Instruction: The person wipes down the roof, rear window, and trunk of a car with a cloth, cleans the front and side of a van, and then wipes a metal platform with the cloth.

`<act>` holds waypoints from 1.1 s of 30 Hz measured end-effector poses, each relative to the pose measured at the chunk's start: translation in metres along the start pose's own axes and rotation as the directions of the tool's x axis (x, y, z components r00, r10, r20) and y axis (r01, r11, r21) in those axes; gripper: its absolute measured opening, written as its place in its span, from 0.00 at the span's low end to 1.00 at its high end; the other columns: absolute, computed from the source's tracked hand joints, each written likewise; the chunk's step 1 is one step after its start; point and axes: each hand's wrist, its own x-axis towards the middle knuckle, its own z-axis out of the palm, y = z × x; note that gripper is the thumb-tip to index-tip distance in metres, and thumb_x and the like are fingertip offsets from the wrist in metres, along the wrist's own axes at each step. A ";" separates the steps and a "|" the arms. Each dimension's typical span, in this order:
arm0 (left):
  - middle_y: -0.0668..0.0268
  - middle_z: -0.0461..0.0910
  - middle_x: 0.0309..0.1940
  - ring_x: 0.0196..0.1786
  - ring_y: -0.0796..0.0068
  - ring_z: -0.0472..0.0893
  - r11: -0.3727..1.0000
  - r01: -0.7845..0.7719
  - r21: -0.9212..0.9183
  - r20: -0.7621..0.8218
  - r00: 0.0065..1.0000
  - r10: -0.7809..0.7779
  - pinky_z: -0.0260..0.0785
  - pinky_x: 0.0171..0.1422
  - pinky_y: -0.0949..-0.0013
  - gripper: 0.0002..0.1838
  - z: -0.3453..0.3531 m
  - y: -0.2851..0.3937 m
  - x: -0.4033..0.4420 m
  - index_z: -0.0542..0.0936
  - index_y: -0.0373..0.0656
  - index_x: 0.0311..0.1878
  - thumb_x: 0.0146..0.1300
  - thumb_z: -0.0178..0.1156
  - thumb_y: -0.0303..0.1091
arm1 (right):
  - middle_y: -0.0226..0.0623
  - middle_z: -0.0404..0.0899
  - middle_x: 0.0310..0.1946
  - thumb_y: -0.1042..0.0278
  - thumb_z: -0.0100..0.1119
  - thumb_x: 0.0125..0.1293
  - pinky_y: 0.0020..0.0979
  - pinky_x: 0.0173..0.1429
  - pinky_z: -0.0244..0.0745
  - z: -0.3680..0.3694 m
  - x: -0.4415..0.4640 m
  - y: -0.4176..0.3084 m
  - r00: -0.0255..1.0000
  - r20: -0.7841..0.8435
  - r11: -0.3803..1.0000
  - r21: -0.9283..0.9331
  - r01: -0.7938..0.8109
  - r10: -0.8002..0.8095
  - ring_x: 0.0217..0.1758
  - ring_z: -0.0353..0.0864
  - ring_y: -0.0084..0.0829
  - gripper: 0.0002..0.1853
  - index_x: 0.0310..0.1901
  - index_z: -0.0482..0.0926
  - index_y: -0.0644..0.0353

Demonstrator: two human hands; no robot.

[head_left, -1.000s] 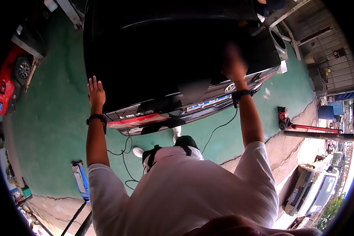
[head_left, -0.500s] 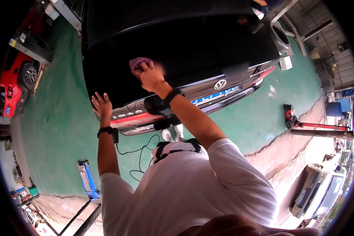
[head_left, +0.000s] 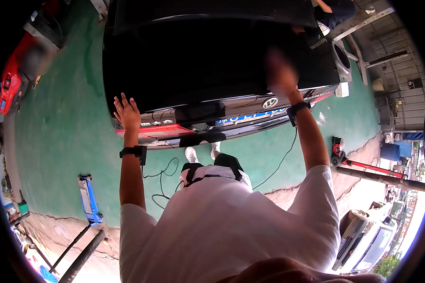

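Note:
The rear of a black car fills the upper middle of the head view, its dark trunk lid facing me. On the left rear corner of the lid lies my left hand, empty, fingers spread flat. My right hand is over the right part of the lid, above the round badge. It is smeared, but the purple cloth shows as a blur at its fingers, pressed against the dark paint. A blue licence plate sits below the badge.
Thin black cables trail over the green floor. A blue floor jack is at lower left, a red floor jack at right. A red car stands at far left, a white vehicle at lower right. Another person is at upper right.
My right hand has swept the purple cloth from the left part of the lid to the right part. My left hand stays on the left corner. The whole view has shifted slightly.

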 end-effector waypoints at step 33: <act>0.53 0.67 0.72 0.72 0.52 0.66 1.000 0.003 -0.016 -0.153 0.988 -0.005 0.52 0.77 0.50 0.23 -0.002 0.150 -0.019 0.75 0.44 0.65 0.72 0.52 0.44 | 0.47 0.76 0.59 0.63 0.67 0.58 0.47 0.57 0.82 0.049 0.353 -0.119 0.920 -0.158 0.904 0.187 0.383 -0.358 0.59 0.79 0.53 0.29 0.64 0.75 0.50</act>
